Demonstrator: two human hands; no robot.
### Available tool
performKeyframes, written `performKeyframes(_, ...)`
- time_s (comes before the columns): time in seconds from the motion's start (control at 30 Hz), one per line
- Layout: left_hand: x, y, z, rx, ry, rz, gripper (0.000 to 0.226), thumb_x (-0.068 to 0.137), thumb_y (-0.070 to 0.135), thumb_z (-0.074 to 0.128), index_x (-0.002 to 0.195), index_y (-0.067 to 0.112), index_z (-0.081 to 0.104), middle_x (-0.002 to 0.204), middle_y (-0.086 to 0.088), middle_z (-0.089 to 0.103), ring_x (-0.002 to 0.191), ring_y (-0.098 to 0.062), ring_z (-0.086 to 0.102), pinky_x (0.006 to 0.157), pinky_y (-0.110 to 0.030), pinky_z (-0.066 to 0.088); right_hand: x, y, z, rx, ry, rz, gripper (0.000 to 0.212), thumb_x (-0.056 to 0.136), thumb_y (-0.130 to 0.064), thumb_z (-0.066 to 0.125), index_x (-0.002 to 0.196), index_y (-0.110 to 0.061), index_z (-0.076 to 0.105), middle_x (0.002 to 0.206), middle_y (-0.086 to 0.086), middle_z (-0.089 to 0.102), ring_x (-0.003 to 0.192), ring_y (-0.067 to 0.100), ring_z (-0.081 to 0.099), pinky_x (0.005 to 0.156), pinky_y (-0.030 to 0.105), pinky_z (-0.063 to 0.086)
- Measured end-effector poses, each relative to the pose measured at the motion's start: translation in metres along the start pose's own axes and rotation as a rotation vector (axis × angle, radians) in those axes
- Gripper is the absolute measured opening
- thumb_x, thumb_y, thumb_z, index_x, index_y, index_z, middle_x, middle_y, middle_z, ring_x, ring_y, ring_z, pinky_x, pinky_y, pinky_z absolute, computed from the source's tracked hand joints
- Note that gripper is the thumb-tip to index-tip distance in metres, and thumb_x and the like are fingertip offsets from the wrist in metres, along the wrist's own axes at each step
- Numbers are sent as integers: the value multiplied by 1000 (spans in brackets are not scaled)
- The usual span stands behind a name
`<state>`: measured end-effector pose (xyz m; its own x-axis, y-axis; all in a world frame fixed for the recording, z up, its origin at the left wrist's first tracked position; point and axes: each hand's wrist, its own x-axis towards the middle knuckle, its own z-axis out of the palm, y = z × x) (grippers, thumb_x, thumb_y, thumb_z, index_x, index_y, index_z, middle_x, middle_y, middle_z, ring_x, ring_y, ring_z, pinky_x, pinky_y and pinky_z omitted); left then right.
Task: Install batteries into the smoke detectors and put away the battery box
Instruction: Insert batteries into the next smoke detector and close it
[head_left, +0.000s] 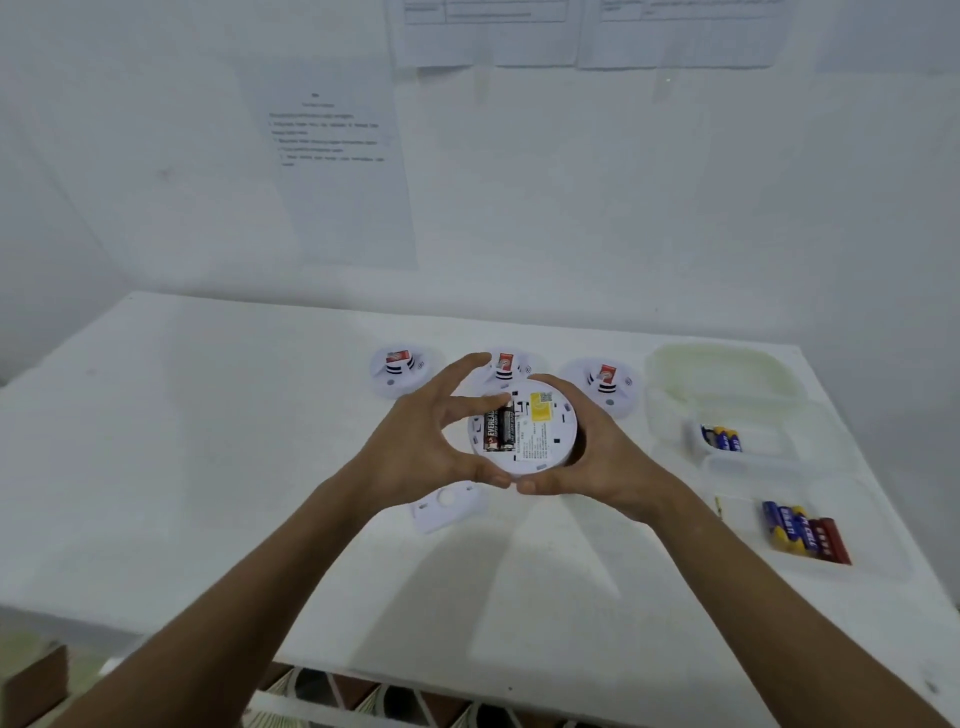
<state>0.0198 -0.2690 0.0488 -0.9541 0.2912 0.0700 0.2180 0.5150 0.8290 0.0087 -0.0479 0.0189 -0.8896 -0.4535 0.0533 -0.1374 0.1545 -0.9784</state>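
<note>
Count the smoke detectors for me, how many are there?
4. One smoke detector is held in both hands, batteries showing. Three sit in a row behind it: left, middle, partly hidden, and right.

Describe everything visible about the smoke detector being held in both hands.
The held smoke detector is a round white plastic disc, raised above the table with its back tilted toward the camera. Its open battery bay holds two black batteries side by side. A yellow sticker and a printed label lie beside them. The left hand grips its left rim, thumb on the batteries; the right hand cups its right edge.
</note>
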Motion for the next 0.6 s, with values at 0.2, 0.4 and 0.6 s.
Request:
performKeyframes(0.2,1,-24,-21,48,-56,23,101,52,43,90,139,45,38,105,50,55,113,28,41,98,-11,30,13,6,23,12,34,24,92,64,5,87,140,-22,43,128,-6,61,121,13,57,87,32,56)
performKeyframes(0.4,0,-62,-29,-43,12,28,86,66,31,87,140,31,43,113,25,66,108,3,60,93,-18,47,8,19,32,6,113,50,93,60,3,88,138,-24,44,128,-7,61,122,14,58,88,34,56)
performKeyframes(0.6,-4,-101,-17,148,-96,-23,88,67,39,85,140,40,37,114,26,60,104,1,55,89,-22,46,-13,33,32,8,190,88,94,57,0,88,136,-26,45,129,-7,60,122,13,57,86,30,56)
